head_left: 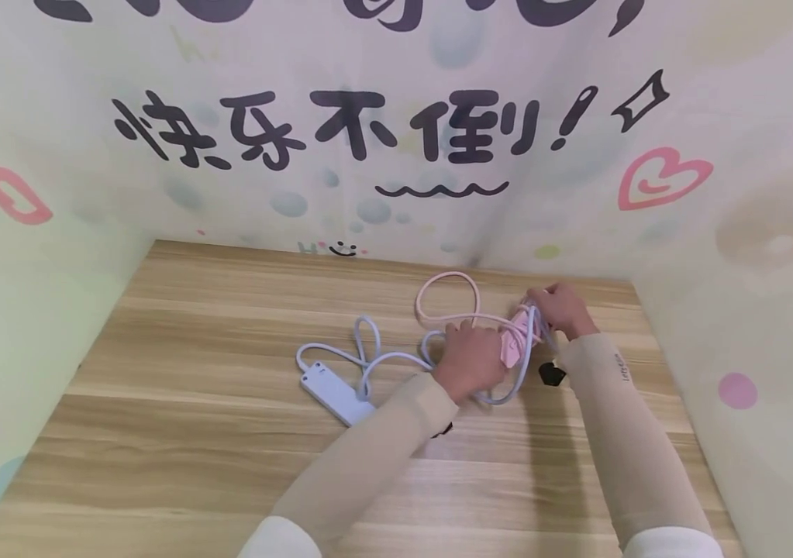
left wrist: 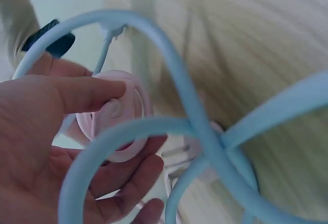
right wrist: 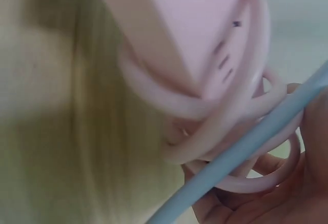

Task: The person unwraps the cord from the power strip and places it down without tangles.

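Both hands are at a pink power strip (head_left: 510, 349) at the back right of the table, with its pink cord (right wrist: 225, 126) wound around it in several turns. My left hand (head_left: 473, 358) grips its near end, the thumb (left wrist: 97, 93) on top and fingers curled beneath. At the far end my right hand (head_left: 563, 308) holds the strip among the cord turns. A blue cord (left wrist: 179, 75) loops across the pink strip and past both hands. It leads to a blue power strip (head_left: 333, 394) lying left of my left forearm, which partly hides it.
A loose loop of pink cord (head_left: 448, 275) lies near the back wall. More blue cord (head_left: 368, 329) curls on the wooden table (head_left: 194, 434). Printed fabric walls (head_left: 340, 209) stand at the back and both sides.
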A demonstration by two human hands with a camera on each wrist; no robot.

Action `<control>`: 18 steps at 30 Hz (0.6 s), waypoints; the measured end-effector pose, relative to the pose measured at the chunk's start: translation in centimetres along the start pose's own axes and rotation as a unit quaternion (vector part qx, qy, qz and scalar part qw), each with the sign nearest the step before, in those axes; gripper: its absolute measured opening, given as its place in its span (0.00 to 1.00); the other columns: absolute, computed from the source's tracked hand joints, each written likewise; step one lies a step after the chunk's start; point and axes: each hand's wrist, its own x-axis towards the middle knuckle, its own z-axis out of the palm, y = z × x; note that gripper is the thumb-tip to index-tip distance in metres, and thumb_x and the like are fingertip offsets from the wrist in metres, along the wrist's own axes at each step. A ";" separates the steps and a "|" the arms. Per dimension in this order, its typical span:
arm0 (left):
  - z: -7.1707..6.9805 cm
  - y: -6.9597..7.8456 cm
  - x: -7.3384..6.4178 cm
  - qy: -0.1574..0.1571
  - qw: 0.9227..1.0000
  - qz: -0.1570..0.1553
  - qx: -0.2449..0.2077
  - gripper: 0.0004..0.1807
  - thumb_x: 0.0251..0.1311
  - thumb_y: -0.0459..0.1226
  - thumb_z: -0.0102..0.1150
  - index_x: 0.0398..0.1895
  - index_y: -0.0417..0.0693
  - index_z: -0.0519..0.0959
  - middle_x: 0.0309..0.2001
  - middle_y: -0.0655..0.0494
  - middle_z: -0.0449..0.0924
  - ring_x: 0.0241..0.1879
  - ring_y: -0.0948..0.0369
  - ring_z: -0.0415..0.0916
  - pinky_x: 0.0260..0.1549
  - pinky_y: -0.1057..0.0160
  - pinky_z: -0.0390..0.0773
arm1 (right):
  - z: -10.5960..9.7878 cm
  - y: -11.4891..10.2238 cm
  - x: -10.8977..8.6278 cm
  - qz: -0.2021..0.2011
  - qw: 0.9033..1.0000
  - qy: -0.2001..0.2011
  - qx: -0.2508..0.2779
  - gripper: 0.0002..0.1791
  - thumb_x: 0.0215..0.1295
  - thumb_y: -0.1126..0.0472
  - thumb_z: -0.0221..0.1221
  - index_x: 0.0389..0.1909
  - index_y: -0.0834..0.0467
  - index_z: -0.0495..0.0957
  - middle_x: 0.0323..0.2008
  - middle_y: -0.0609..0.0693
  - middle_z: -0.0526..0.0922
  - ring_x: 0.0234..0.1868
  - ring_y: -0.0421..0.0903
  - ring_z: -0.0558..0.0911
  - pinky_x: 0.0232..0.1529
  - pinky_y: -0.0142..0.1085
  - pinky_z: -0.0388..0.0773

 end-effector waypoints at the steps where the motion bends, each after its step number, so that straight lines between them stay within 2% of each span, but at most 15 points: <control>1: -0.3 -0.4 0.1 0.007 1.000 0.002 -0.017 0.11 0.61 0.52 0.62 0.32 0.57 0.81 0.37 0.60 0.86 0.41 0.55 0.80 0.44 0.51 0.76 | -0.2 -0.2 -0.1 -0.007 1.000 0.008 0.009 0.39 0.75 0.40 0.43 0.68 0.71 0.64 0.57 0.67 0.74 0.50 0.55 0.76 0.38 0.34 0.77; 4: -1.1 -1.7 0.3 0.023 0.996 0.004 -0.088 0.10 0.62 0.48 0.61 0.30 0.53 0.80 0.33 0.57 0.85 0.35 0.55 0.80 0.36 0.54 0.80 | -0.8 -1.3 -0.5 -0.025 0.999 0.019 0.045 0.42 0.75 0.37 0.41 0.72 0.68 0.61 0.60 0.67 0.72 0.51 0.55 0.75 0.39 0.32 0.76; 7: -2.4 -3.1 0.3 0.033 0.983 -0.006 -0.178 0.07 0.62 0.43 0.61 0.35 0.50 0.81 0.34 0.55 0.83 0.33 0.58 0.79 0.32 0.60 0.79 | -1.4 -2.5 -1.0 -0.035 0.995 0.018 0.087 0.44 0.76 0.35 0.39 0.76 0.66 0.56 0.63 0.67 0.70 0.51 0.52 0.74 0.40 0.32 0.77; 11: -3.9 -4.8 0.2 0.060 0.957 -0.010 -0.283 0.12 0.64 0.40 0.62 0.48 0.46 0.81 0.43 0.54 0.85 0.41 0.60 0.80 0.40 0.65 0.79 | -1.9 -3.9 -1.6 -0.038 0.990 0.022 0.133 0.43 0.76 0.33 0.37 0.74 0.65 0.60 0.57 0.61 0.71 0.44 0.45 0.75 0.39 0.31 0.80; 14: -4.9 -5.9 0.1 0.089 0.937 0.000 -0.339 0.14 0.64 0.38 0.63 0.51 0.46 0.81 0.47 0.52 0.86 0.46 0.59 0.82 0.47 0.65 0.81 | -2.1 -4.8 -2.0 -0.052 0.984 0.020 0.170 0.39 0.77 0.33 0.37 0.66 0.64 0.68 0.48 0.53 0.75 0.39 0.41 0.78 0.39 0.32 0.82; 18: -6.3 -7.2 -0.4 0.114 0.911 -0.001 -0.396 0.17 0.63 0.35 0.64 0.55 0.44 0.80 0.48 0.52 0.85 0.46 0.58 0.82 0.47 0.65 0.81 | -2.4 -5.9 -2.7 -0.076 0.964 -0.003 0.254 0.36 0.78 0.33 0.35 0.54 0.62 0.73 0.39 0.46 0.78 0.36 0.37 0.81 0.41 0.31 0.83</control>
